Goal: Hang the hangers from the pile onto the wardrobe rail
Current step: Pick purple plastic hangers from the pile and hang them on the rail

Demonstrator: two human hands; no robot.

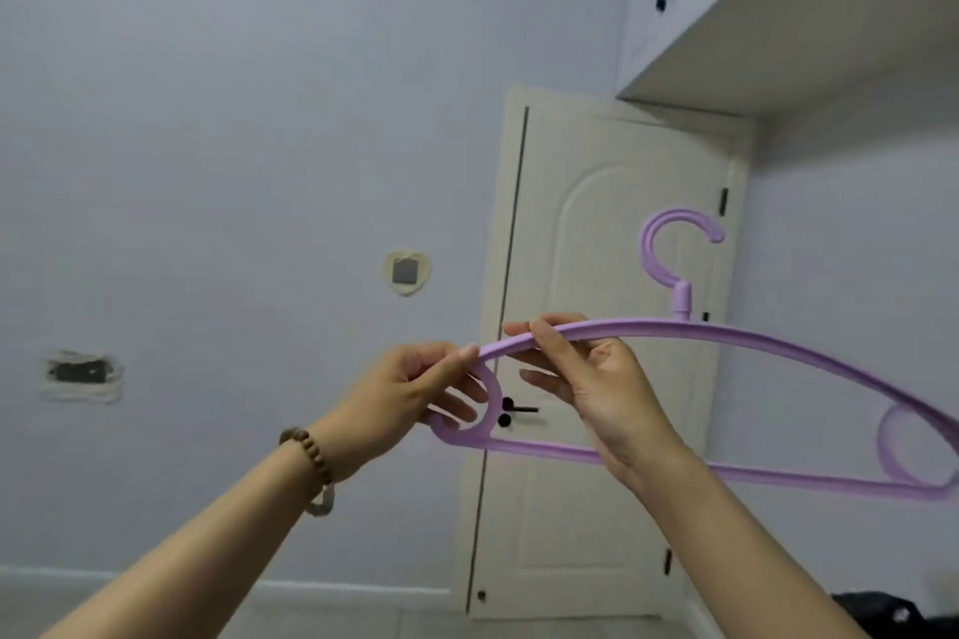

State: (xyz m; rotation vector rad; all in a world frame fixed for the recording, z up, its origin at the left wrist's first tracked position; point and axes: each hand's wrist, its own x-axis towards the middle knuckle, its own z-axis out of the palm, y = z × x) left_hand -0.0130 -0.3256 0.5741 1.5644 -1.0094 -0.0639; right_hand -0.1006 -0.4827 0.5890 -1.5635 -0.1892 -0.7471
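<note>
I hold the purple hanger (778, 335) up before the white door (597, 223), hook upright, my left hand (415, 394) pinching its left end with fingers through the loop, my right hand (597, 394) curled round the top arm just beside, covering some lower bar, the hanger's right tip cut off at the frame's edge.

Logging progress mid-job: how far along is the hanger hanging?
Done: nothing I can confirm; no rail or pile is in view. In hand: one purple hanger, hook upward, gripped by the left hand at its end loop and the right hand on its top bar. Left: hooking it on the rail.
</note>
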